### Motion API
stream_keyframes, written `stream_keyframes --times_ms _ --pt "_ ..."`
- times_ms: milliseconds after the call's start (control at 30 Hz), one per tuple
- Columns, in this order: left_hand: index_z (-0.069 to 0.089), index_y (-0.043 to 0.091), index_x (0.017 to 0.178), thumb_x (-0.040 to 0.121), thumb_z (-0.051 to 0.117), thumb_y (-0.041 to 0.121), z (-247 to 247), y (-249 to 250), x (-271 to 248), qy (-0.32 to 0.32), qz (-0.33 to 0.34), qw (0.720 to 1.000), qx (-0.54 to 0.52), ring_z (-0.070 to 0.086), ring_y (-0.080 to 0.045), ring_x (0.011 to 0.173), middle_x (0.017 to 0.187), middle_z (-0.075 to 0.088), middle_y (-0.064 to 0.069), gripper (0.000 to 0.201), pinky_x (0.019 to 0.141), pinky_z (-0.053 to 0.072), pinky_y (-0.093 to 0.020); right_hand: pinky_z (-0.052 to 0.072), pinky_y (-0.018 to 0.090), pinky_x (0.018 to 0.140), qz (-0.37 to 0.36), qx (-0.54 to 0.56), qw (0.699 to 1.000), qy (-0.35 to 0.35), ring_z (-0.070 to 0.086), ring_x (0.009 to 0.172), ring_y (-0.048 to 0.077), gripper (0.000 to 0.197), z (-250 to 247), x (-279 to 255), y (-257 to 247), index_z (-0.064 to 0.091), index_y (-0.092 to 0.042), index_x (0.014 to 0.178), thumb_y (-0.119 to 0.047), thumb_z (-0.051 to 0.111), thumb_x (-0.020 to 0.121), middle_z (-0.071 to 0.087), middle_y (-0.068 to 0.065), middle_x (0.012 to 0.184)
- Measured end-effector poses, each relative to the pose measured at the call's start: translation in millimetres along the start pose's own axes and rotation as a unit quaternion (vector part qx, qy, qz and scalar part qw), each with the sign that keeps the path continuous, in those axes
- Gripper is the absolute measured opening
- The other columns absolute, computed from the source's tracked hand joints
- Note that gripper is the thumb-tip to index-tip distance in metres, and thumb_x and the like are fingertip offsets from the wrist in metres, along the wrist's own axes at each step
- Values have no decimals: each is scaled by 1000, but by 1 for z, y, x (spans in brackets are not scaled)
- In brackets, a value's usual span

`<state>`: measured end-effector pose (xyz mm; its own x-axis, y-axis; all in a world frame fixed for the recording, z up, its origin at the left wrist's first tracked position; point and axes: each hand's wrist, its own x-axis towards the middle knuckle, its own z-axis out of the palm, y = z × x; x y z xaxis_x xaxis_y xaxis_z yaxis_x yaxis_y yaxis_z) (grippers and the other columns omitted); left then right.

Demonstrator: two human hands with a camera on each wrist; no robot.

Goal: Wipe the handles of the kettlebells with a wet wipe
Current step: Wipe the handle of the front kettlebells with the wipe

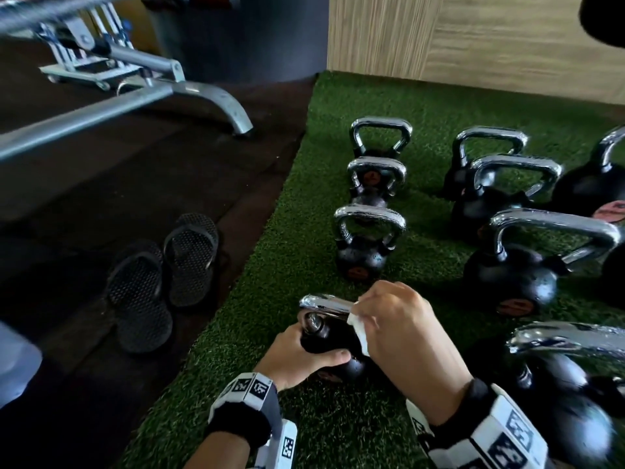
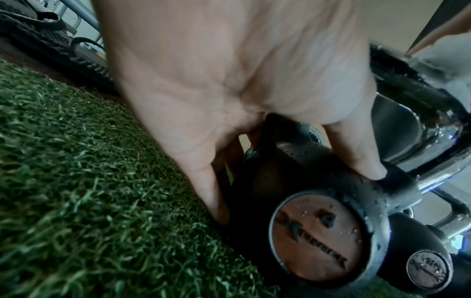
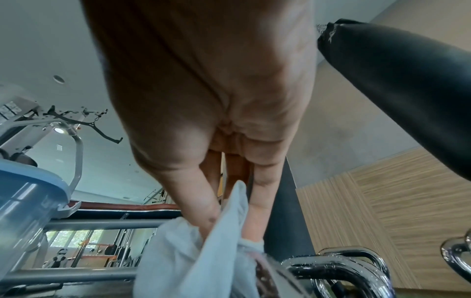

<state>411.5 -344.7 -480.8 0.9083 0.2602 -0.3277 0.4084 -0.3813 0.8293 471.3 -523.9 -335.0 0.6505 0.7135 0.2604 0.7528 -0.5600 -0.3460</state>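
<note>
— Two hands work one kettlebell (image 1: 333,346) at the near edge of the green turf (image 1: 304,204). Why both?
— Judging by the grip, the left hand (image 1: 297,358) wraps thumb and fingers round the black body, likely to steady the small bell, which sits tilted, while the right hand (image 1: 402,328) closes on a white wet wipe (image 1: 360,328), folded over the right end of the chrome handle (image 1: 323,304).
— And the rest?
— More kettlebells stand upright in rows beyond and to the right, handles (image 1: 370,216) glinting; whether they are wiped cannot be told.
— Anything off the turf?
— Black sandals (image 1: 162,279) sit left on the dark floor; a grey bench frame (image 1: 142,86) lies far left.
— Where is the wipe in the wrist view?
— Pinched between fingers and thumb, draped against the chrome.
</note>
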Motion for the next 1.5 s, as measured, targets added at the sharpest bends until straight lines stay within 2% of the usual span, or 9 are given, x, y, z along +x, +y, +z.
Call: stream_keyframes --times_ms 233,433,667,800,933,1133,1200,1367,1500 --pt "72 46 96 60 83 71 -3 2 -1 6 8 1000 5 66 14 86 91 74 30 45 71 45 -5 57 33 70 8 54 998 20 63 82 16 23 10 4 3 77 -13 77 8 69 75 69 -4 83" --pt "73 41 107 63 86 68 -2 -2 3 0 20 1000 -21 68 8 98 102 76 25 54 96 55 -26 52 14 77 47 101 985 131 67 81 -1 22 12 -14 30 81 -21 80 1 78 77 74 -14 85" --pt "72 40 112 60 85 70 -1 -2 3 5 20 1000 -20 68 6 103 107 75 24 62 100 54 -29 56 17 84 73 162 955 238 70 96 -1 24 34 -38 33 82 -15 95 4 78 80 75 -12 100" --pt "71 40 114 62 86 67 -1 0 2 2 20 999 -34 68 5 105 109 75 24 61 103 54 -32 52 6 81 163 275 911 261 70 96 -7 30 47 -53 44 81 -19 95 6 76 80 76 -19 99" --pt "70 39 116 63 87 67 -2 3 -2 -5 20 999 -43 69 1 107 111 76 20 62 103 54 -36 54 11 84 200 372 870 255 72 101 0 31 59 -58 49 81 -25 96 3 73 85 77 -17 104" --pt "67 35 121 54 86 75 -4 5 -2 24 -7 999 -27 68 -2 107 114 73 16 80 101 55 -37 60 24 84 312 564 717 264 75 100 20 27 91 -63 57 81 -18 97 5 70 88 79 6 101" --pt "66 35 123 53 85 77 -4 6 -1 32 -15 999 -7 67 -4 109 116 72 16 84 102 54 -34 60 22 80 328 586 695 258 76 99 20 27 100 -63 58 81 -15 94 7 69 87 79 8 100" --pt "61 41 125 65 69 88 -10 14 -12 -31 -19 996 76 67 0 103 111 71 21 77 86 52 -20 59 15 70 345 511 762 199 77 88 10 29 105 -66 68 82 -29 83 -1 75 85 80 -3 91" --pt "66 36 123 82 75 60 -35 18 -28 -85 -9 966 244 66 7 95 109 73 22 48 72 45 -11 60 24 76 338 436 822 140 75 88 6 25 88 -79 81 80 -37 88 -12 77 87 79 -10 91"
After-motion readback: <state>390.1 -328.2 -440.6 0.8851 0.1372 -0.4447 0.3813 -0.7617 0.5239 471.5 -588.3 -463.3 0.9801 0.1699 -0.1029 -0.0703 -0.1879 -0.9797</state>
